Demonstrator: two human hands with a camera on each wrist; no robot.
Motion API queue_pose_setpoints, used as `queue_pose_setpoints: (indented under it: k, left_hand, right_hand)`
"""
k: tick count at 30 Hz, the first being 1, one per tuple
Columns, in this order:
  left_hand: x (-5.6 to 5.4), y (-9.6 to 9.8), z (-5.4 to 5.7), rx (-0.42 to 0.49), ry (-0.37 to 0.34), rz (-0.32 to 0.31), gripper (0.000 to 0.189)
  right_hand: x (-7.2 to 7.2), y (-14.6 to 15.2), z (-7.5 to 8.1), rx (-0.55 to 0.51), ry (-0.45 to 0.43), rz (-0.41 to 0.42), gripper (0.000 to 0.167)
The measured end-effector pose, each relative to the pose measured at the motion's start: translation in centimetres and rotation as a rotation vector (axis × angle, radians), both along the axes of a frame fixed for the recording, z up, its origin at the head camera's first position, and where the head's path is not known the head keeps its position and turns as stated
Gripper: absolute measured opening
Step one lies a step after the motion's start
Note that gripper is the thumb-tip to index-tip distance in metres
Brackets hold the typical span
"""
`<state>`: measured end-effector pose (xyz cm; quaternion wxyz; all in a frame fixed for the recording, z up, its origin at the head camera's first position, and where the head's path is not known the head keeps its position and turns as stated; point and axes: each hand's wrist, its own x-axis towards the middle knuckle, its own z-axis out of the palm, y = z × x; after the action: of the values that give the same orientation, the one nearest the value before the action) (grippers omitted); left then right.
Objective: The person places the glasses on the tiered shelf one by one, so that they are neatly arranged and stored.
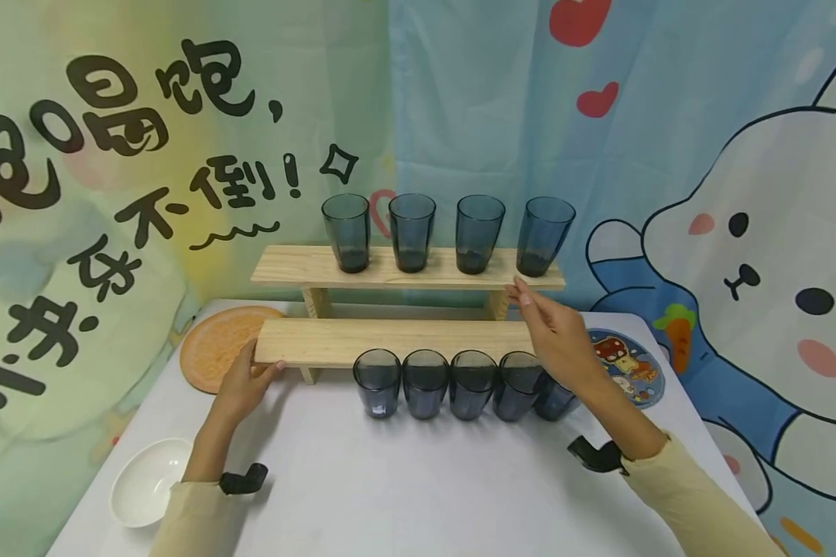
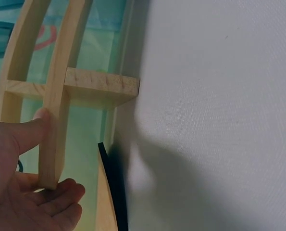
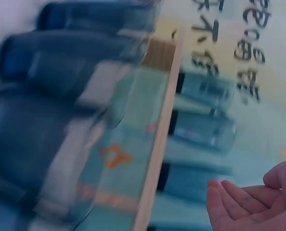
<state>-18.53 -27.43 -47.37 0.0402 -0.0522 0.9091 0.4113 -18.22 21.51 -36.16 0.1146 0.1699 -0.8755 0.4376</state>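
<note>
A two-tier wooden shelf [image 1: 390, 340] stands at the back of the table. My left hand [image 1: 240, 383] grips the left end of its lower board; in the left wrist view the thumb [image 2: 41, 118] lies against the board, with the fingers around its end. Blue-grey glasses stand along the upper board, the rightmost glass [image 1: 546, 236] at its right end. Just below that glass is my right hand [image 1: 560, 340], fingers loosely bent and holding nothing. Several more glasses [image 1: 425, 387] stand in a row before the lower board, the rightmost partly hidden by the right hand.
A white bowl [image 1: 149, 483] sits at the table's left edge. An orange round mat [image 1: 216, 344] lies behind the left hand, and a blue patterned round mat [image 1: 630, 367] lies beyond the right forearm. A printed curtain [image 1: 460, 93] hangs close behind the shelf.
</note>
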Motion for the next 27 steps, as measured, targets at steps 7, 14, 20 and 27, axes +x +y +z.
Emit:
queue_pose_setpoints:
  k: [7,14,20,27]
  left_hand:
    - [0.1,0.0,0.1,0.003,-0.01,0.006,0.087]
    - [0.2,0.2,0.1,0.008,0.002,-0.003,0.085]
    - [0.1,0.3,0.0,0.004,0.008,0.0,0.085]
    - [0.1,0.2,-0.1,0.007,0.014,-0.004,0.084]
  right_hand:
    - [2.9,5.8,-3.2,0.064,-0.001,-0.21,0.053]
    - [4.2,9.0,-7.3,0.01,-0.158,-0.242,0.086]
    - [4.7,9.9,-10.5,-0.059,-0.262,-0.233,0.098]
    - [4.8,9.9,-13.2,-0.093,-0.302,-0.21,0.095]
